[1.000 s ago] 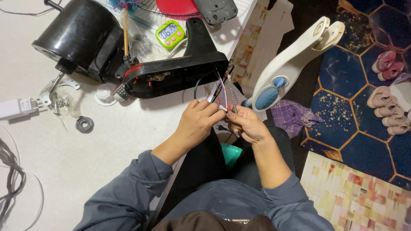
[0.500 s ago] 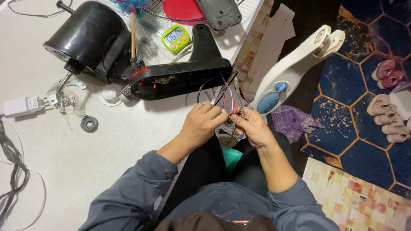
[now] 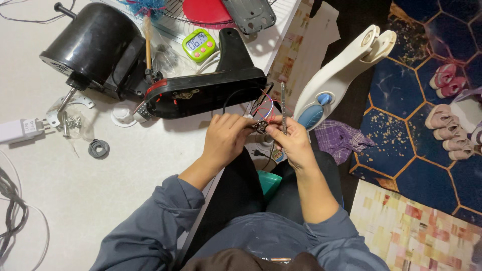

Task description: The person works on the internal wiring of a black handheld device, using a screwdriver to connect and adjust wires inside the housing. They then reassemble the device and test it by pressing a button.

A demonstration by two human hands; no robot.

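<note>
The left hand [image 3: 226,138] and right hand [image 3: 291,140] meet just past the right edge of the white table [image 3: 100,200], above the person's lap. Between their fingertips sits a small dark part [image 3: 261,126], pinched from both sides. Red, blue and black wires [image 3: 266,103] loop up from it into the end of the black fan base [image 3: 211,90], which lies on its side near the table edge. The right hand's grip is also closed around a thin metal tool [image 3: 283,108] that stands upright, its tip pointing away from the body. The left hand's grip is narrow, fingers curled onto the small part.

On the table behind the base lie a black motor housing [image 3: 95,47], a green timer [image 3: 200,44], a red disc [image 3: 206,10] on a wire grille, and a grey plate [image 3: 249,15]. To the left are loose screws [image 3: 70,123], a black washer [image 3: 99,148] and a white plug adapter [image 3: 20,130]. The near part of the table is bare.

Right of the hands, a white and blue stand piece [image 3: 336,75] leans against the table edge, close to the tool. A purple checked cloth [image 3: 341,138] lies below it on the dark patterned floor mat [image 3: 401,150], and pink shoes [image 3: 447,125] sit further right.
</note>
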